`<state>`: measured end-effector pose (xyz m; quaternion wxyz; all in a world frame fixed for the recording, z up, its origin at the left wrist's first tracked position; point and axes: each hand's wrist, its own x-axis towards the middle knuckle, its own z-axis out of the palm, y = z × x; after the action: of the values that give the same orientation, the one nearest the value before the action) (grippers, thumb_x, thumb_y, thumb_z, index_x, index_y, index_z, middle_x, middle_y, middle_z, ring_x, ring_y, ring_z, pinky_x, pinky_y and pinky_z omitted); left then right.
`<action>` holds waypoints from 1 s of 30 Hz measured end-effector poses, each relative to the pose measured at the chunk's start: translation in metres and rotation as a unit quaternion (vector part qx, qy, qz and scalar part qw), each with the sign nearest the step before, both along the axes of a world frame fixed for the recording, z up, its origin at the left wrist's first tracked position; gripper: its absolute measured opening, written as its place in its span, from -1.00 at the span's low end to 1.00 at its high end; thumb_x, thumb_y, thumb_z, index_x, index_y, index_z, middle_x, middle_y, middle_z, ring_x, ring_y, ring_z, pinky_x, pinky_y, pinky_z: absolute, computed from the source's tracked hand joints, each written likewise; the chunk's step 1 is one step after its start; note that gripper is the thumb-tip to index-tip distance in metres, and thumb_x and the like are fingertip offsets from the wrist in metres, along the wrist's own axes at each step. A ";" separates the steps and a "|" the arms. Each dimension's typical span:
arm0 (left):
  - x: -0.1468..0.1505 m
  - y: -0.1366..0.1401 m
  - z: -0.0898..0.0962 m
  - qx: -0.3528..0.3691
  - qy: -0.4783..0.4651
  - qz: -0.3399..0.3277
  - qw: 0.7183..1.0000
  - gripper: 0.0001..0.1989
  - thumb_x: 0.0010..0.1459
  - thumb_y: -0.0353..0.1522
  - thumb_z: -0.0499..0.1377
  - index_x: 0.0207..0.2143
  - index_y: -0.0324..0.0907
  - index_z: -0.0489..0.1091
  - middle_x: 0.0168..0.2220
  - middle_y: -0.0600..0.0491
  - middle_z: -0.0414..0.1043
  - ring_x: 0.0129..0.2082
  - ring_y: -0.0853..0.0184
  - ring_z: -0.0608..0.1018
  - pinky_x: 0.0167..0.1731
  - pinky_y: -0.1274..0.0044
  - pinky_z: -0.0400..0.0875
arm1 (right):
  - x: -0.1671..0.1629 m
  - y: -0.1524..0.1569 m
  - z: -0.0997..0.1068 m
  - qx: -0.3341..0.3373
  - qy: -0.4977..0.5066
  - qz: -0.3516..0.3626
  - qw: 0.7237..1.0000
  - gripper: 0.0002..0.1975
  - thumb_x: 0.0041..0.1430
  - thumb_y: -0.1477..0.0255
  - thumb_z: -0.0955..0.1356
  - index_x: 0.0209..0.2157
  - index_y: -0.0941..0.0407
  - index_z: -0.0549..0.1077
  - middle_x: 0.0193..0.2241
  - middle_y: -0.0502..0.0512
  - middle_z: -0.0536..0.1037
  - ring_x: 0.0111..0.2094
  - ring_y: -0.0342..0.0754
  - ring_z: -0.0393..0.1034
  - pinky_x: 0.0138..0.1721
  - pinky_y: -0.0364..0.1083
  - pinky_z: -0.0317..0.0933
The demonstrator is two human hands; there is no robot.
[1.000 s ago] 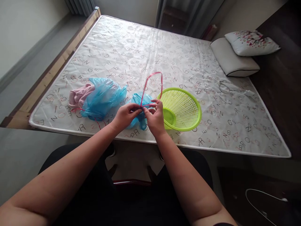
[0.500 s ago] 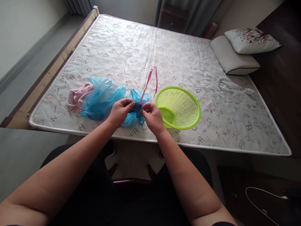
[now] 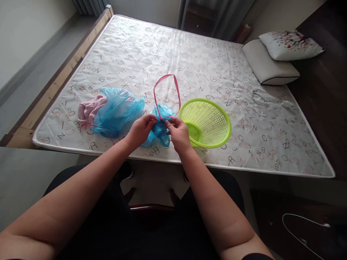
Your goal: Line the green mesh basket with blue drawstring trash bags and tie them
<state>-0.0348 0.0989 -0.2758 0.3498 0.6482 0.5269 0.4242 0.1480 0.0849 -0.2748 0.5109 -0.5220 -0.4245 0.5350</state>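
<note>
Both my hands pinch a small blue plastic bag point(image 3: 162, 136) near the mattress's front edge. My left hand point(image 3: 141, 129) is closed on its gathered top from the left. My right hand point(image 3: 179, 133) is closed on the same top from the right, thumb pressed against it. A pink drawstring point(image 3: 177, 88) loops up from between the fingers and stands above the bag. To the left lies a larger blue plastic bag point(image 3: 116, 113), with a pink cloth point(image 3: 91, 109) sticking out of its left end. My fingers hide part of the gathered top.
A green plastic basket point(image 3: 228, 126) lies tilted just right of my right hand, its opening showing. All this rests on a letter-patterned mattress point(image 3: 151, 50). Two pillows, one with a flower print point(image 3: 291, 45), lie at the far right. A white cable point(image 3: 298, 218) hangs at lower right.
The pink drawstring loop has swung left and spread wider. My hands have shifted slightly, still pinching the small bag's top. The basket and larger bag stay in place.
</note>
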 end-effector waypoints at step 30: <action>-0.005 -0.004 0.000 0.129 0.099 -0.019 0.987 -0.85 0.38 -0.28 0.21 -0.20 -0.15 0.52 -0.24 -0.01 0.61 -0.28 0.29 0.62 -0.16 0.47 0.56 | 0.002 -0.003 -0.001 0.111 -0.095 -0.120 0.982 -0.63 0.35 0.09 0.47 -0.22 -0.01 0.28 -0.34 -0.07 0.43 -0.40 -0.12 0.41 -0.32 -0.07 0.40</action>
<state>-0.0399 0.0951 -0.2754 0.2174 0.7366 0.4872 0.4157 0.1498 0.0817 -0.2757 0.5836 -0.5573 -0.4624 0.3673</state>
